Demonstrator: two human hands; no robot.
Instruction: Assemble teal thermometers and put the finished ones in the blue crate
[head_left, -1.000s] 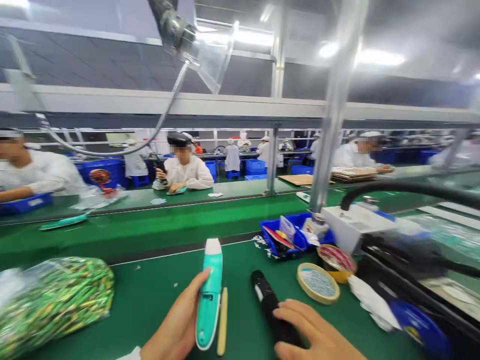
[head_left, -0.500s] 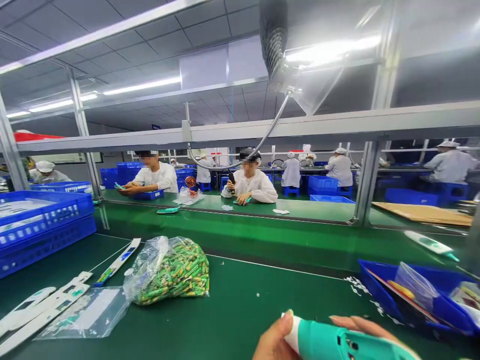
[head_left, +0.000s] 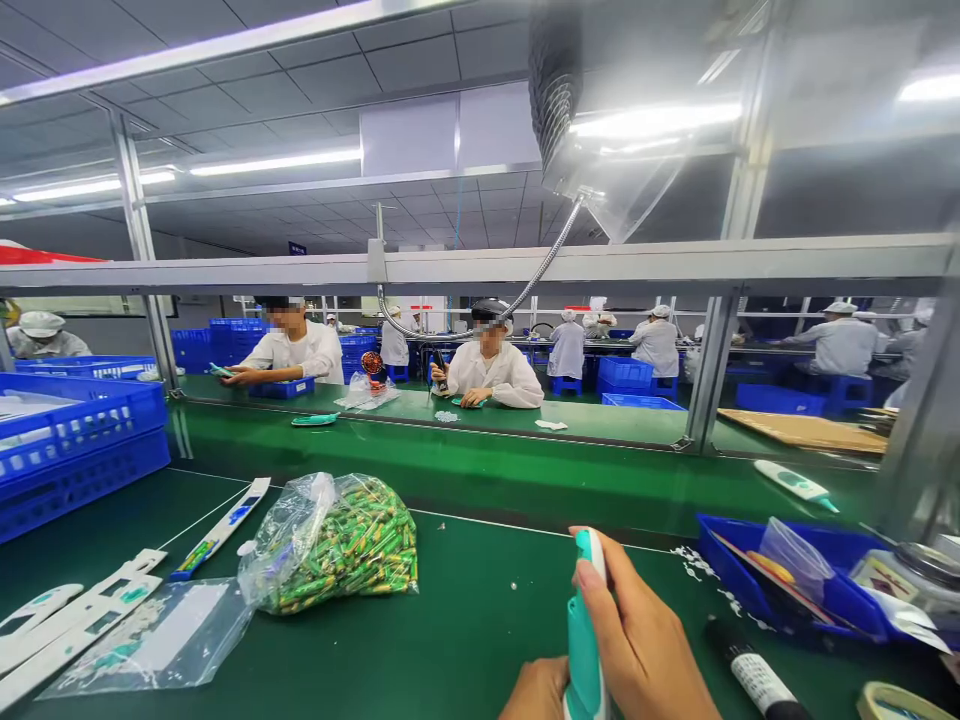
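Observation:
A teal-and-white handheld device casing (head_left: 586, 640) stands nearly upright, its narrow edge turned to me, at the bottom of the head view. My right hand (head_left: 649, 635) is closed around its upper part, with the thumb on the near edge and the index finger near the tip. At its lower end, my left hand (head_left: 536, 690) grips from the left; most of its fingers are cut off by the frame's bottom. To the left lies a clear plastic bag (head_left: 352, 545) full of small green cylinders that look like batteries.
White strips (head_left: 90, 610) and a flat clear bag (head_left: 161, 635) lie at left, near stacked blue crates (head_left: 82, 450). At right are a blue bin (head_left: 720, 560), a black bottle (head_left: 754, 670), a tape roll (head_left: 892, 703) and another device (head_left: 795, 483). Co-workers sit across the bench.
The casing has turned from lying sideways to nearly upright and moved left. My right hand now shows clearly around it. The view has swung right, bringing the black bottle and tape roll into sight.

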